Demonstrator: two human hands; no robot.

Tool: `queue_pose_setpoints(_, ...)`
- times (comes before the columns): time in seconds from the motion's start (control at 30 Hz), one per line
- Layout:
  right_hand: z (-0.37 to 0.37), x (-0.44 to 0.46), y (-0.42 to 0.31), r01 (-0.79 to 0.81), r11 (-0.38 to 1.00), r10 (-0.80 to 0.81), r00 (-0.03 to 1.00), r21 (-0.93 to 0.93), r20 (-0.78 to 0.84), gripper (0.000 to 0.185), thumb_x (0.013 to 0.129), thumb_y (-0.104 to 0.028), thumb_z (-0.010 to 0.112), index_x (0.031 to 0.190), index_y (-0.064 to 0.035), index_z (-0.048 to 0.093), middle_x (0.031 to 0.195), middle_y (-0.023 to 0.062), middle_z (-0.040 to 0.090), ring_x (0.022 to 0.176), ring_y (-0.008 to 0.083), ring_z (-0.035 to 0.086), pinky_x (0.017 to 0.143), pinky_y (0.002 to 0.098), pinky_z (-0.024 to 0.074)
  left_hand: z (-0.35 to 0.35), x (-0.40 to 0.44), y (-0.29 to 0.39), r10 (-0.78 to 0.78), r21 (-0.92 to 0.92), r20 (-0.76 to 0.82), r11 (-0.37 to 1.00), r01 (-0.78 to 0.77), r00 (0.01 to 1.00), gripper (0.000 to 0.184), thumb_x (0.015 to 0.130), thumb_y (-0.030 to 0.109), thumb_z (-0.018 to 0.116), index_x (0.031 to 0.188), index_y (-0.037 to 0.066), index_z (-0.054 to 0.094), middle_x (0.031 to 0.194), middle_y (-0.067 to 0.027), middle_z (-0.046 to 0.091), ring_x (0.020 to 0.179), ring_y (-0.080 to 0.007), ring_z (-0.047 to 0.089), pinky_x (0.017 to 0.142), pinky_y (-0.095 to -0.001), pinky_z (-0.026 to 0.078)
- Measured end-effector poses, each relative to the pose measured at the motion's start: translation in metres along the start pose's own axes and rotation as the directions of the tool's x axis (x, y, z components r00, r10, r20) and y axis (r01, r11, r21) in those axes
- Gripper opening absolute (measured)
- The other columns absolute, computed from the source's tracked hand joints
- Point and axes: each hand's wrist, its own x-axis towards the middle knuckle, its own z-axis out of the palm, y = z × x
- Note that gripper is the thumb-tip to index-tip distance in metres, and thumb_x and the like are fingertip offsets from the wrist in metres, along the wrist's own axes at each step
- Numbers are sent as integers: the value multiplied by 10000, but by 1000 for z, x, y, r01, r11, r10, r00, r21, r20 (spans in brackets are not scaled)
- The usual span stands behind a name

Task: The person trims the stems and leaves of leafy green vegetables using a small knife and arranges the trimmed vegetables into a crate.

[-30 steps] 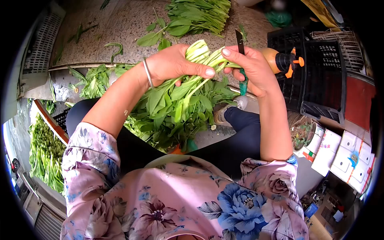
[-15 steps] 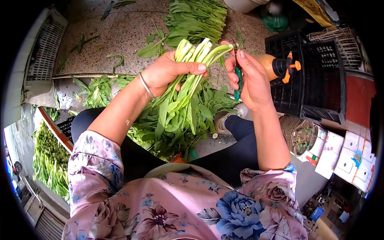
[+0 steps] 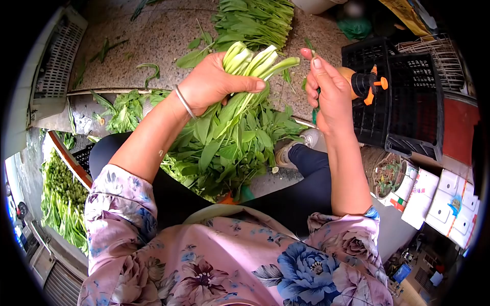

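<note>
My left hand [image 3: 212,84] is closed round a bunch of leafy green vegetables [image 3: 260,64], thumb across the pale stalks. The cut ends point up and to the right, and the leaves hang below my palm. To the right and a little apart from the stalks, my right hand [image 3: 331,92] is closed round a small green-handled knife [image 3: 315,115], mostly hidden by the fingers. A bit of green stem [image 3: 313,53] shows at the thumb and fingertip. Under the bunch lies a heap of loose greens [image 3: 245,148] between my knees.
Neatly laid greens [image 3: 255,23] rest on the speckled slab [image 3: 168,35] ahead. A spray bottle with an orange nozzle [image 3: 370,84] stands by black crates [image 3: 413,102] at right. More greens [image 3: 64,199] are at left, below a white crate [image 3: 58,56]. White boxes [image 3: 449,199] sit at lower right.
My right hand has moved right, away from the stalk ends it was touching. The left hand still grips the bunch, slightly higher and turned a little.
</note>
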Motion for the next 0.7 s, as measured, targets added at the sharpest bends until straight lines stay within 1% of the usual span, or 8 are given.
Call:
queue_pose_setpoints(0.07,4,0,4,150,979,-151,988,-135,-1,350,912,-220,463,1206,-30,481,631,-50,363,540,32,346,431,158,271,6,-2,2,50,63,-46,997,-48,998,241,690,108,732,885,45,605,748,10,620,621,-47,547,507,-192,434)
queue_pose_setpoints(0.13,17,-7,4,121,990,-117,991,-65,65,370,892,-219,507,1212,-35,483,647,-57,391,549,26,352,443,157,279,7,-1,2,82,164,-82,984,-68,993,268,679,81,740,903,16,608,802,-2,622,697,-61,547,665,-222,467)
queue_pose_setpoints(0.2,23,-10,9,93,995,-95,984,21,150,411,869,-205,556,1232,-33,467,675,-59,431,573,26,369,474,153,300,9,-1,1,100,142,-85,986,-87,991,267,679,82,741,902,18,610,801,0,621,698,-59,545,661,-220,466)
queue_pose_setpoints(0.37,22,-7,11,51,998,-55,988,36,144,398,874,-200,548,1228,-34,474,659,-57,428,573,24,362,482,153,293,10,-1,-1,120,107,-93,988,-110,988,263,675,85,745,896,26,614,777,6,617,665,-58,546,612,-216,466)
queue_pose_setpoints(0.43,20,-6,10,38,998,-46,986,51,159,388,875,-197,545,1222,-35,481,651,-57,426,574,24,361,484,154,293,10,-1,-3,88,-52,-95,994,-93,992,262,676,116,751,883,61,600,683,41,580,530,-25,494,421,-160,372)
queue_pose_setpoints(0.53,18,-5,12,91,996,-90,987,-2,134,367,877,-196,541,1206,-38,499,635,-57,416,570,20,356,477,153,286,6,-3,3,-6,-78,-46,997,3,999,276,664,78,750,901,37,615,753,-3,617,604,-63,555,529,-212,467)
queue_pose_setpoints(0.63,16,-2,14,113,993,-110,989,-27,104,350,878,-192,538,1193,-40,514,632,-65,409,553,17,343,464,154,275,7,3,-7,75,-160,-54,984,-83,996,286,653,68,755,900,37,615,766,-12,623,619,-68,560,544,-218,474)
queue_pose_setpoints(0.7,15,2,17,266,925,-275,962,-273,5,372,897,-209,500,1228,-41,475,615,-63,357,538,28,326,446,161,256,8,2,-8,79,-148,-69,985,-89,994,292,650,67,757,903,33,614,775,-16,626,631,-72,562,558,-220,476)
